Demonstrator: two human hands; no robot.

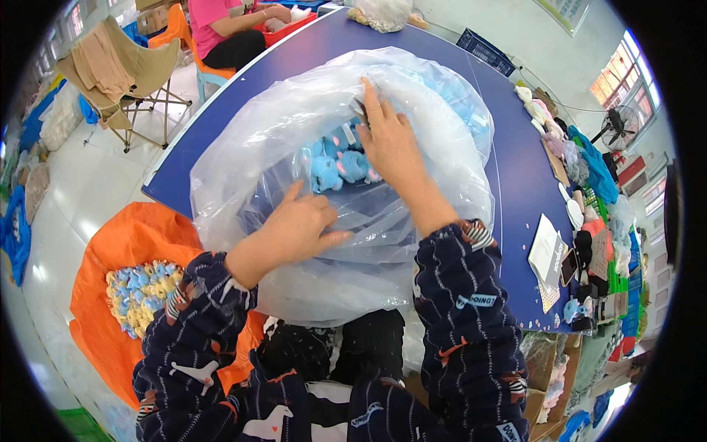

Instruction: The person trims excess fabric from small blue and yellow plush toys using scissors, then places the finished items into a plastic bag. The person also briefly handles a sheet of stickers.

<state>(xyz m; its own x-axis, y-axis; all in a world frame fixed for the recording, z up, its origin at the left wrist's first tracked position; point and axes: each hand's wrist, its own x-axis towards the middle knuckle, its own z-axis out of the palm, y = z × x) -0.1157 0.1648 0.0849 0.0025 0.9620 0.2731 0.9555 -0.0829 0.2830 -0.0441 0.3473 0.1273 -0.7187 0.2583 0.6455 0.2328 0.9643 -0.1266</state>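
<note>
Blue table [529, 199], clear plastic bag [254, 151] and blue plush toys [339, 168] mid-frame, left hand [298, 227] loosely splayed, right hand [394, 144] of unclear grip.

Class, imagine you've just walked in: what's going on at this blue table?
A person's left hand and right hand are at a large translucent plastic bag spread on the blue table, one on each side of its opening. Blue plush toys show in the opening. An orange sack to the left holds small yellow and blue items. Beyond the table, a co-worker in pink sits.
</note>
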